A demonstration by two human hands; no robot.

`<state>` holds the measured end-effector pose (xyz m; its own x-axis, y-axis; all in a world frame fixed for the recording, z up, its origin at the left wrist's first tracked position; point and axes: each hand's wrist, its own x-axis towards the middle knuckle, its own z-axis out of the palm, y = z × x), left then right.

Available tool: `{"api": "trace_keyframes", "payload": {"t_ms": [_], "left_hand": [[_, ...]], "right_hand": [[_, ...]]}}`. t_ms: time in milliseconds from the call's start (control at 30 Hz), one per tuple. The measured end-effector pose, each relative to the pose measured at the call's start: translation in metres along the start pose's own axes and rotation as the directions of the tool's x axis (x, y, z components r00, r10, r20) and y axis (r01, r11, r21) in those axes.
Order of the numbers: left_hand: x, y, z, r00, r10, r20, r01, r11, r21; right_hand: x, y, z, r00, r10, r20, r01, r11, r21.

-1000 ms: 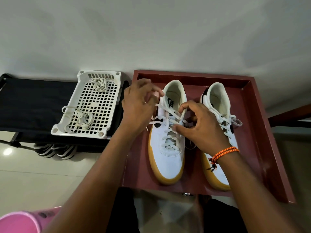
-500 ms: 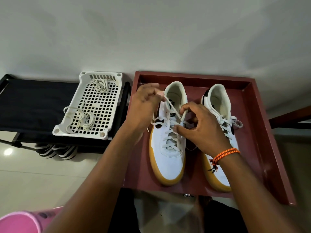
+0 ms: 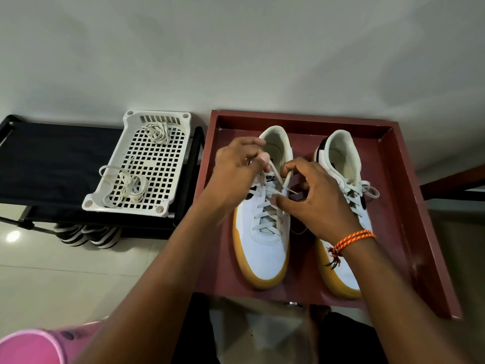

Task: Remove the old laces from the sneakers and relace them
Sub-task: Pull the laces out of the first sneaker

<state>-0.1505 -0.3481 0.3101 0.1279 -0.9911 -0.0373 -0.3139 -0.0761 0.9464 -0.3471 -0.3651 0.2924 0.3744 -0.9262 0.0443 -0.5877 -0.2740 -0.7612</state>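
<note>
- The left hand now sits higher, nearer 12 o'clock, pulling its lace end up.
- The right hand has opened a little, its fingers less curled.

left hand: grip pinched, fingers curled | right hand: grip pinched, fingers curled

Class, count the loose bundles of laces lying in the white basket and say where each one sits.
2. One bundle of laces lies at the far end of the white basket; the other bundle lies at the near left corner, one loop hanging over the rim. None seems hidden.
</note>
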Motion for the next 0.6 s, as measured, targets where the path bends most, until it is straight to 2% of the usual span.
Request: {"api": "trace_keyframes", "payload": {"t_ms": [67,133,233,400,500,533,600], "left_hand": [[-0.003,0.006,-0.005,0.997,-0.076,-0.008,0.072,0.964,-0.255],[-0.006,0.013,-0.006,0.995,-0.089,0.034,0.096,0.918,-0.385],[-0.008,0.019,-0.003,0.99,-0.112,0.086,0.14,0.85,-0.508],[-0.005,0.014,0.0,0.979,-0.202,0.038,0.18,0.752,-0.634],[0.0,0.01,-0.009,0.951,-0.295,-0.091,0.17,0.748,-0.642],[0.002,0.009,-0.013,0.936,-0.318,-0.152,0.171,0.788,-0.591],[0.004,0.004,-0.021,0.913,-0.309,-0.266,0.206,0.913,-0.353]], "right_hand": [[-0.001,-0.001,0.0,1.0,0.009,0.003,-0.009,1.0,0.001],[-0.001,-0.002,-0.001,1.0,0.011,0.002,-0.011,1.0,-0.008],[-0.001,-0.004,-0.002,1.0,0.012,-0.001,-0.012,1.0,-0.015],[-0.003,-0.006,-0.003,1.0,0.029,0.006,-0.029,1.0,0.001],[-0.004,-0.007,-0.005,0.999,0.039,0.005,-0.039,0.999,-0.001],[-0.004,-0.008,-0.005,0.999,0.039,0.006,-0.039,0.999,-0.008],[-0.005,-0.009,-0.001,0.999,0.038,0.006,-0.038,0.999,-0.037]]}}
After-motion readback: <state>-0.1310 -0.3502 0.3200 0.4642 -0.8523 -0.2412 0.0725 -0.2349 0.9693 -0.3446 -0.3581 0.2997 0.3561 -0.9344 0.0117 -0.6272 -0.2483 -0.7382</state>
